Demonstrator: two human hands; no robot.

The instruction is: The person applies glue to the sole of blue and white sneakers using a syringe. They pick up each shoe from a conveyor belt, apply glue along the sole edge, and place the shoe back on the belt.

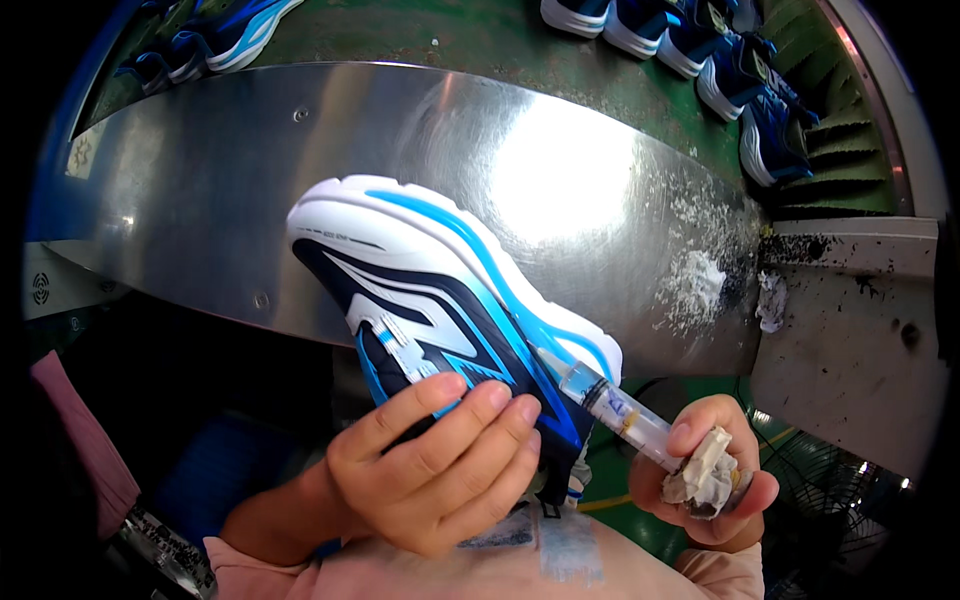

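Note:
My left hand (440,460) is closed on a running shoe (440,290), its fingers lying across the upper near the opening. The shoe is navy, white and bright blue, tilted with its white sole facing away from me and its toe up to the left. In my right hand (710,470) is a clear syringe (630,415) with some bluish liquid near its tip. The tapered nozzle meets the seam between the shoe's upper and sole near the heel. A crumpled, whitish-grey crusted lump (705,475) covers the plunger end beside my thumb.
A curved metal ledge (400,110) runs across in front of me, with dried white residue (695,285) at its right. Beyond it, a green conveyor belt (480,35) carries several similar shoes (775,140). A black fan guard (830,500) stands low at the right.

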